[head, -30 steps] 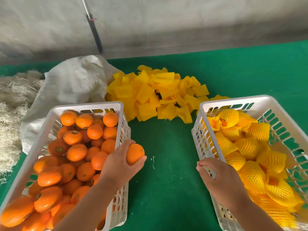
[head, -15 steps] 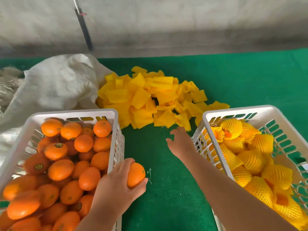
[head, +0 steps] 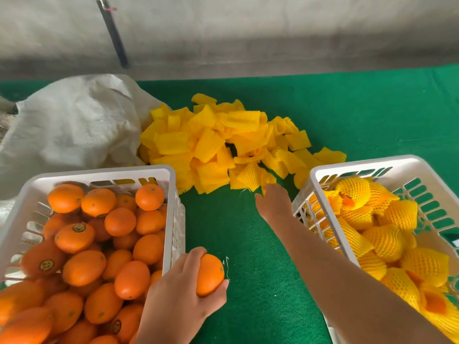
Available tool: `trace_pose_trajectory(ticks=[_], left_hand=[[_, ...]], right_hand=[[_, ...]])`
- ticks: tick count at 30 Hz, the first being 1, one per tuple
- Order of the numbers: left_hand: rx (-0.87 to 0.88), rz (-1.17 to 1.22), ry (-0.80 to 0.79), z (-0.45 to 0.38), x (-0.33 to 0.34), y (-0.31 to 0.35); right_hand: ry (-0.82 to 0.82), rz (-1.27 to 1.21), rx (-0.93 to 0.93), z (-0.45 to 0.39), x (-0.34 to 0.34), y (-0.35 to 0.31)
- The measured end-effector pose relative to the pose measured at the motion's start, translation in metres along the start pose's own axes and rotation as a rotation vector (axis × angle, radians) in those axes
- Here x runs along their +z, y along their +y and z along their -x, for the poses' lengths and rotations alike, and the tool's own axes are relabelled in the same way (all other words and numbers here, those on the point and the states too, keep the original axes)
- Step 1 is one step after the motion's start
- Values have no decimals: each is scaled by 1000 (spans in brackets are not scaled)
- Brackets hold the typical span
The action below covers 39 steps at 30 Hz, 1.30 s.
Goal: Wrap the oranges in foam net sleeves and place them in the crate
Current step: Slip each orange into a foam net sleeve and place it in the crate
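Many sleeved oranges [head: 387,240] are already laid in the right crate [head: 367,163] — a bare orange [head: 210,274] is gripped by the left hand [head: 181,294] at lower centre, the right hand [head: 274,202] is stretched, fingers loose, to the foam sleeves [head: 223,145] — the left crate [head: 99,171] is left full.

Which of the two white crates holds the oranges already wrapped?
The right crate: its oranges wear yellow foam nets. The left crate holds bare oranges.

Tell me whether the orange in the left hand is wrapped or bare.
Bare. The left hand grips the orange, whose smooth peel shows with no foam net on it.
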<state>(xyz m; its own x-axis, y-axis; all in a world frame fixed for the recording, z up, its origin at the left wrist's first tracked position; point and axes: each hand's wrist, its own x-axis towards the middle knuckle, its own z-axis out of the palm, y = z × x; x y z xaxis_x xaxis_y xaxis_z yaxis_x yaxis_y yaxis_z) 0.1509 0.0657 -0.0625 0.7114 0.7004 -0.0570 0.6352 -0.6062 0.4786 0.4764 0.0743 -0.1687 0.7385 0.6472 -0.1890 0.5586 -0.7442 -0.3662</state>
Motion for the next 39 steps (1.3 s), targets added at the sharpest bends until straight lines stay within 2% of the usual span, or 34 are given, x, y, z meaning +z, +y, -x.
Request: trace_pose_trajectory(ticks=[3,9,16,18,20,23,26,30,33,36,39], left_hand=[[4,-21,14,0,0,1],[-52,-51,9,-1,1,-4],[-109,10,21,5,-6,9],[-181,150,9,10,-13,19],[-293,505,36,18,-22,35],[-331,979,100,33,-33,64],[-330,1209,116,50,-40,97],[-246,1306,109,71,-44,131],[-268,1403,104,83,-45,140],[-241,1488,-5,93,-50,143],[-182,1452,-119,102,-51,144]], right_hand=[[94,-266,-17,31,-1,-2],[26,-802,109,101,-9,-4],[-9,-1060,79,186,-58,1],[-108,-1199,100,204,-80,2],[-206,-1319,71,221,-104,6],[-254,-1317,-21,240,-133,14],[-314,-1366,-66,253,-150,25],[-316,-1381,-120,266,-160,40],[-331,-1318,-158,275,-167,54],[-372,-1251,-204,287,-176,65],[-398,-1164,-267,298,-186,71]])
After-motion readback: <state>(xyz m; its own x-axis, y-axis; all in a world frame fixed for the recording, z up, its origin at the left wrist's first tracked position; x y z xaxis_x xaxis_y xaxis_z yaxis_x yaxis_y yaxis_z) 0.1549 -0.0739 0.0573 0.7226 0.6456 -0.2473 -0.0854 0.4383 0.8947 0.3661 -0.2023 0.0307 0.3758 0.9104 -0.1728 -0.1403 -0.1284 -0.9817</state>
